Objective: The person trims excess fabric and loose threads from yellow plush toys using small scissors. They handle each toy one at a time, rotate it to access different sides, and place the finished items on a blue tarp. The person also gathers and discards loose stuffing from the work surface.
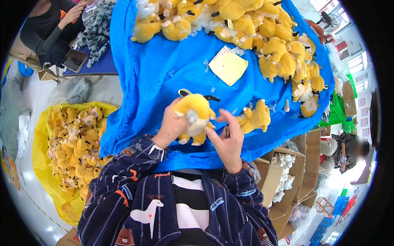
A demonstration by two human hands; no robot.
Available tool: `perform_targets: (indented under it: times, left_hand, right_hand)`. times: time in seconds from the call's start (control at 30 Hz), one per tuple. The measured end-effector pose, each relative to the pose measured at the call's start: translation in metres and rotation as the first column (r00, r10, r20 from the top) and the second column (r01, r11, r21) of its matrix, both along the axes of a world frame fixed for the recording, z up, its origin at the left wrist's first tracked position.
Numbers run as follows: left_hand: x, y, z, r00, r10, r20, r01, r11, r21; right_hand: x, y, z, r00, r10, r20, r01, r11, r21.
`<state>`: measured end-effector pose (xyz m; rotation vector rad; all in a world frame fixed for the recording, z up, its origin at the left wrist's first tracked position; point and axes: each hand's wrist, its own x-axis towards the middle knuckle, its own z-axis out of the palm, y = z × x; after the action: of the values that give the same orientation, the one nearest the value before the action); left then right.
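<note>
My left hand [171,123] is closed around the side of a yellow plush toy [196,102]. White stuffing [192,117] shows at an opening in the toy's front, and black-tipped ears stick out on top. Just right of the toy is my right hand [229,141], its fingers curled around a thin dark tool [227,131] whose kind I cannot make out. The thumb of that hand is close to the toy's lower side. Beyond the right hand lies another yellow plush toy [258,117] on the blue sheet [176,74].
Many yellow plush toys [279,53] are heaped along the far and right edges, with a yellow paper sheet [229,65] nearer. A yellow bag [41,151] full of toys stands left. Cardboard boxes [305,168] are at the right. Another person [45,33] sits far left.
</note>
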<state>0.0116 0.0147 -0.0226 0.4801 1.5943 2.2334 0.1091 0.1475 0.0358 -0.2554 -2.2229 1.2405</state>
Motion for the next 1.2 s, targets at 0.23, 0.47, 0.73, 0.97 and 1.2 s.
perform_targets:
  times: [0.23, 0.47, 0.73, 0.97, 1.2]
  left_hand:
    - [-0.005, -0.009, 0.016, 0.947, -0.263, 0.185, 0.231, 0.957, 0.178]
    - [-0.014, -0.015, 0.015, 0.983, -0.134, -0.123, 0.089, 0.943, -0.320]
    - [-0.025, -0.011, -0.009, 0.978, -0.098, -0.184, 0.006, 0.896, -0.445]
    - [-0.011, -0.020, 0.014, 0.976, -0.216, -0.008, 0.203, 0.929, -0.308]
    - [-0.019, -0.015, 0.009, 0.958, -0.235, -0.162, 0.109, 0.826, -0.553]
  right_hand:
    - [-0.014, 0.009, -0.026, 0.988, 0.074, 0.135, -0.031, 0.954, -0.297]
    - [-0.008, 0.004, -0.037, 0.966, 0.225, 0.126, -0.113, 0.811, -0.574]
    - [-0.003, -0.002, -0.046, 0.939, 0.304, 0.160, -0.144, 0.771, -0.620]
    - [-0.002, 0.005, -0.042, 0.959, 0.266, 0.098, -0.104, 0.653, -0.751]
    - [0.002, 0.002, -0.044, 0.941, 0.322, 0.104, -0.151, 0.675, -0.722]
